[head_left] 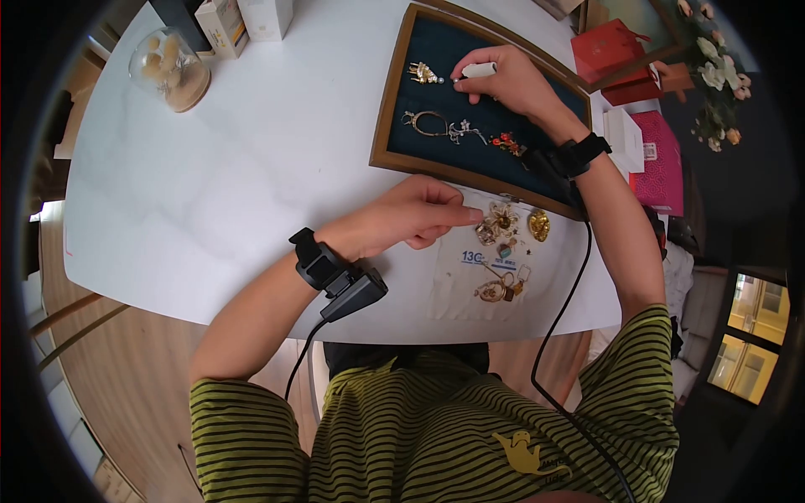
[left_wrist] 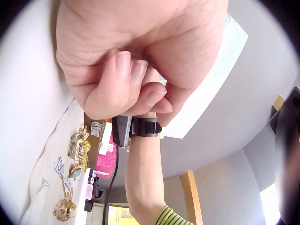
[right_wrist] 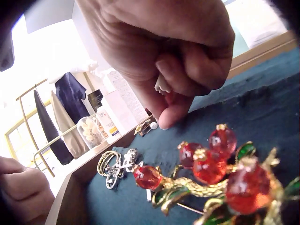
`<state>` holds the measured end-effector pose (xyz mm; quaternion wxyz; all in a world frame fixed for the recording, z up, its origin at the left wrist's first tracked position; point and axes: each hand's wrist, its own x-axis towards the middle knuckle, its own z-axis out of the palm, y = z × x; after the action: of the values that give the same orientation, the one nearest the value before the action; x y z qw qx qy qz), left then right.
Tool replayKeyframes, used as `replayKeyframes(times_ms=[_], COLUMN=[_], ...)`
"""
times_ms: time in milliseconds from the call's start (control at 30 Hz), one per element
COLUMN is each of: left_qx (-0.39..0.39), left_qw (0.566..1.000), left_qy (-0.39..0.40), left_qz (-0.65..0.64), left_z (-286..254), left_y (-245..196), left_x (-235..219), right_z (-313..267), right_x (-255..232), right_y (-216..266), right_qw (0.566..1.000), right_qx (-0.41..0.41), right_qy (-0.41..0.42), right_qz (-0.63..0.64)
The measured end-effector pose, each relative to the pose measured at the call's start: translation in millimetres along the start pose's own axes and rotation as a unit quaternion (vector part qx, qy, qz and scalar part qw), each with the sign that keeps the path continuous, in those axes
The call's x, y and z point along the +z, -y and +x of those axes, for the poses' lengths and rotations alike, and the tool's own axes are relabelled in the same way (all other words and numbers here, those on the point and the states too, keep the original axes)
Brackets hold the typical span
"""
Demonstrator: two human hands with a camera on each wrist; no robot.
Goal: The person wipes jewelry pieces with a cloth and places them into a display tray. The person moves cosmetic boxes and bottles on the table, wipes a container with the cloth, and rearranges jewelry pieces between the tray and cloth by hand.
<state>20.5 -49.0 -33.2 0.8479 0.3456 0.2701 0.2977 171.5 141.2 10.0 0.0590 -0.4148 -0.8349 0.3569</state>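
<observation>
My right hand [head_left: 503,80] is over the teal-lined wooden tray [head_left: 387,117], its thumb and fingers pinching a small white piece [right_wrist: 162,85] with a scalloped edge; the grip hides most of it. Close by its fingertips lies a gold brooch with pearls [head_left: 425,74]. Below that are a bangle [head_left: 429,123], a silver flower brooch [head_left: 461,131] and a red-beaded brooch [right_wrist: 201,168] with green leaves. My left hand [head_left: 419,211] is low at the tray's front edge, fingers loosely curled with nothing seen in them, fingertips beside a flower-shaped brooch [head_left: 503,220].
Several jewellery pieces, including a gold brooch [head_left: 539,225], lie on a printed clear bag [head_left: 453,293]. A glass dome [head_left: 172,71] and boxes [head_left: 222,25] stand at the back left. Red [head_left: 612,54] and pink boxes [head_left: 658,163] are at the right. A black cable [head_left: 570,310] hangs from the right wrist.
</observation>
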Motion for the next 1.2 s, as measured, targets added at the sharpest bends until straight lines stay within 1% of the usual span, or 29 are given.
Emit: replayKeyframes(times_ms=[133,200,333,400,433,500,600,633,700,933,1000,1067,1133,1200], left_qx=[-0.011,-0.002,-0.014,-0.001,-0.009,0.006,0.004,0.001,-0.001,-0.006,-0.007,-0.005,-0.007,0.001], left_qw=[1.0,1.0,1.0,0.999,0.999,0.999,0.999,1.0,0.999,1.0,0.999,1.0,1.0,1.0], left_qy=[-0.01,-0.004,0.0,0.013,0.015,0.022,0.02,0.021,0.017,0.016,0.011,0.008,0.006,0.002], left_qz=[0.004,-0.013,-0.008,-0.036,-0.027,-0.029,-0.024,-0.021,-0.027,-0.024,-0.029,-0.021,-0.013,-0.006], left_z=[-0.4,-0.5,0.7,1.1,1.2,1.2,1.0,0.9,1.3,1.2,0.3,-0.7,-1.7,-1.6], left_y=[-1.5,-1.0,-0.9,-0.5,-0.6,0.3,-0.1,-0.5,-0.7,-0.5,-0.4,-1.0,-1.4,-1.5], left_x=[1.5,1.2,1.3,0.2,-0.2,-0.6,-1.2,-1.0,-0.3,-0.7,0.0,0.9,2.0,3.2], right_z=[-0.5,-3.9,-8.3,-9.2,-9.7,-9.7,-9.1,-9.2,-8.7,-13.7,-22.4,-39.3,-70.8,-111.2], right_x=[0.0,1.7,1.0,1.1,1.5,2.2,2.8,3.1,2.5,-5.6,-15.2,-28.6,-38.8,-43.8], right_y=[-5.2,-4.5,-2.9,-3.4,-3.6,-4.3,-4.4,-3.8,-2.2,-5.2,-3.3,1.5,13.7,27.1], right_qw=[1.0,0.999,0.999,0.999,0.998,0.998,0.997,0.997,0.999,0.999,0.995,0.993,0.986,0.982], right_qx=[-0.002,-0.014,-0.013,-0.03,-0.029,-0.047,-0.053,-0.052,-0.029,-0.036,-0.052,-0.053,-0.062,-0.051], right_qy=[-0.018,-0.032,-0.046,-0.042,-0.051,-0.047,-0.048,-0.052,-0.031,-0.042,-0.087,-0.103,-0.145,-0.168], right_qz=[-0.022,-0.041,-0.022,0.006,0.013,-0.007,-0.012,-0.009,-0.004,-0.003,0.007,0.025,0.047,0.065])
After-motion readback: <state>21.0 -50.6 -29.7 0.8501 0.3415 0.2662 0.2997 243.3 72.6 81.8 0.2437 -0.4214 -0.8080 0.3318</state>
